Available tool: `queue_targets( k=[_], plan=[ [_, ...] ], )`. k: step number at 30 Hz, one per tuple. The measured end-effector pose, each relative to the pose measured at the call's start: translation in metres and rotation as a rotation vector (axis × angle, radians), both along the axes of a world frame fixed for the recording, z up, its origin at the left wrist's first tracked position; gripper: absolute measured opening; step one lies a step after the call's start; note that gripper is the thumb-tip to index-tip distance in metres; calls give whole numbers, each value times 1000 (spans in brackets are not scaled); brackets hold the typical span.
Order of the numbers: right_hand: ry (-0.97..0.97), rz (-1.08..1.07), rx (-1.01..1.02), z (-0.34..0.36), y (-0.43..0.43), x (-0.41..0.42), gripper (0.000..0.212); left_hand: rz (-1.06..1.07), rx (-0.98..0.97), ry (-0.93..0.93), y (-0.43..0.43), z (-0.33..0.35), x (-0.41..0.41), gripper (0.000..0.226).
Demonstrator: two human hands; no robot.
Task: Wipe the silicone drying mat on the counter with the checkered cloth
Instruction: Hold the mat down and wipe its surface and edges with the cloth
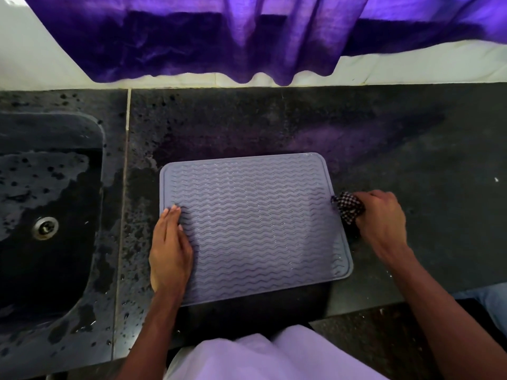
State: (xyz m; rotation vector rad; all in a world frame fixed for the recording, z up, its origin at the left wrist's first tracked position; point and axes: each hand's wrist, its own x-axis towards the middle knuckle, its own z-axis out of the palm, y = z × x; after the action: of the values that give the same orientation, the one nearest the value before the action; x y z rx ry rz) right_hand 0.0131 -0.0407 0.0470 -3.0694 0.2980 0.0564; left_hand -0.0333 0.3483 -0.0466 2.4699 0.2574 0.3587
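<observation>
Left hand (170,249) flat with straight fingers pressing the near-left part of the silicone drying mat (252,223), mat lying on the dark counter (411,165), right hand (380,219) clutching the bunched checkered cloth (349,207) at the mat's right edge, sink (55,133) at left, purple curtain (219,37) beyond

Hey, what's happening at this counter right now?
A person is wiping a silicone drying mat on a dark counter. The left hand lies flat on the mat's left edge, holding it down. The right hand grips a bunched checkered cloth at the mat's right edge. A wet sink sits to the left.
</observation>
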Motion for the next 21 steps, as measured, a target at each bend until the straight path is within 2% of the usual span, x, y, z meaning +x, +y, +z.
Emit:
queue_targets(
  k=[3,6,11,16,21],
  plan=[
    [-60,-15,67,14,3,26,39,-3,15,-13,0,0,-1,37],
    [-42,29,120,20,20,67,33,-4,34,-22,-1,0,-1,37],
    [97,106,5,6,41,116,26,20,38,26,-2,1,-2,38],
    [223,140,-85,8,35,117,21,65,30,56,-5,0,-1,38],
    [412,148,-52,21,28,75,24,71,38,51,-6,-3,-1,38]
  ],
)
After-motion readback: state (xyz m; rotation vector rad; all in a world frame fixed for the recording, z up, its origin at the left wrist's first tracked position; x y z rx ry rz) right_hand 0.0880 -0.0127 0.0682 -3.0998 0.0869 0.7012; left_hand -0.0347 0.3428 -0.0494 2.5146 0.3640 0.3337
